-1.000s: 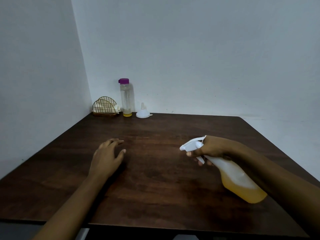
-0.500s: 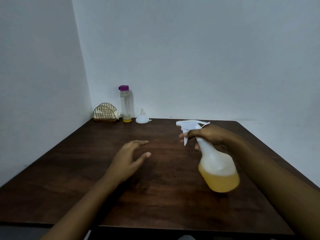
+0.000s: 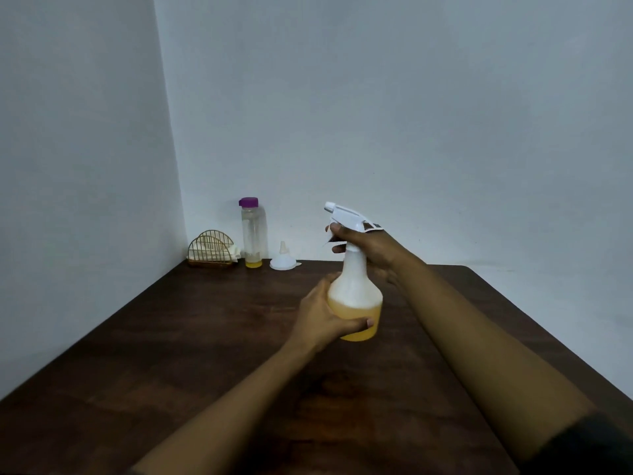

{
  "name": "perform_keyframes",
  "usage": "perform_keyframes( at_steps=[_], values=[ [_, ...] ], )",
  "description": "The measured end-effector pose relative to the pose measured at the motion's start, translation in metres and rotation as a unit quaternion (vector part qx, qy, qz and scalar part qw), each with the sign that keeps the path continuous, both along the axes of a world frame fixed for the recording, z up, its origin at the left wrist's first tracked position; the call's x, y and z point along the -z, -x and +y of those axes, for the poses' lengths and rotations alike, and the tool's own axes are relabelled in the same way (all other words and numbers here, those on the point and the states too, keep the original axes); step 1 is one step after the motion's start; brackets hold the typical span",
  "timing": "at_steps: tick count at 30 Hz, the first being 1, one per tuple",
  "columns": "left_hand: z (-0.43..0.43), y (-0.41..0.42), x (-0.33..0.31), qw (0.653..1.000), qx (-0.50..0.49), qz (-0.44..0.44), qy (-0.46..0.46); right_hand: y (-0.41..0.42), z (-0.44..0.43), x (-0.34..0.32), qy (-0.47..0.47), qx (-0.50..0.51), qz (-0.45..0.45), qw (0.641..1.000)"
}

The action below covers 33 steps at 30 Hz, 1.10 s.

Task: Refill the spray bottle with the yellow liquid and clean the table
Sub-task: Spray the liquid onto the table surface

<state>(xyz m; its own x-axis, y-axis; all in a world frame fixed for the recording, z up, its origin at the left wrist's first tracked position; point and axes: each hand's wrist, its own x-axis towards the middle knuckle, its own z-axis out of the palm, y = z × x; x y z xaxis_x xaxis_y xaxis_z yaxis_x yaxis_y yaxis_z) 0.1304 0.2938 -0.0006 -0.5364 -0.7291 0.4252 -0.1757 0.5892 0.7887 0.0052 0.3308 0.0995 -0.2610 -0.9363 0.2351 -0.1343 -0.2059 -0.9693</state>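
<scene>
Above the middle of the dark wooden table (image 3: 178,337) we hold one spray bottle (image 3: 356,293) upright in both hands. Our right hand (image 3: 368,246) is wrapped around its narrow neck just under the white trigger head, with fingertips (image 3: 334,228) curled in front of the trigger, and our left hand (image 3: 323,313) clasps the round lower body from the left, thumb (image 3: 363,323) lying across the front. We cannot tell whether the base touches the table or hangs just over it.

We count four things in all: this bottle, and three more in the far left corner against the wall. These are one tall clear bottle (image 3: 254,234) with a purple cap, one white funnel (image 3: 283,260) sitting mouth-down with its spout up, and one gold wire holder (image 3: 210,250) with arched sides.

Much of the spray bottle's neck and left flank is hidden by our hands, and the trigger lever is hard to make out behind the fingers. Something pale sits in the wire holder, but it is too small to name. Both forearms run out of view at the bottom edge, with a dark sleeve just showing on the right.

The spray bottle is cloudy white plastic, bell-shaped, with yellow liquid filling roughly its lower part. The tall bottle is a smooth cylinder with only a thin yellow layer at its bottom. The tabletop shows a streaked, matte wood grain.
</scene>
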Motion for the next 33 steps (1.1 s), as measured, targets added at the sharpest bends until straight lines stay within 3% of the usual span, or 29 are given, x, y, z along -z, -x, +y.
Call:
perform_keyframes(
  at_steps=[4,10,21,33],
  values=[
    [-0.033,0.021,0.002,0.999,-0.047,-0.011,0.006,0.016,-0.025,0.000,-0.123,0.019,0.083,0.989],
    [-0.104,0.066,0.007,0.997,-0.070,0.003,-0.040,0.055,-0.089,0.020,-0.171,0.137,0.242,0.945],
    [-0.203,0.116,0.038,0.995,-0.071,-0.062,-0.036,0.100,-0.189,0.068,-0.160,0.191,0.327,0.911],
    [-0.266,0.147,0.046,0.990,-0.094,-0.103,0.001,0.122,-0.256,0.088,-0.129,0.220,0.339,0.906]
  ],
)
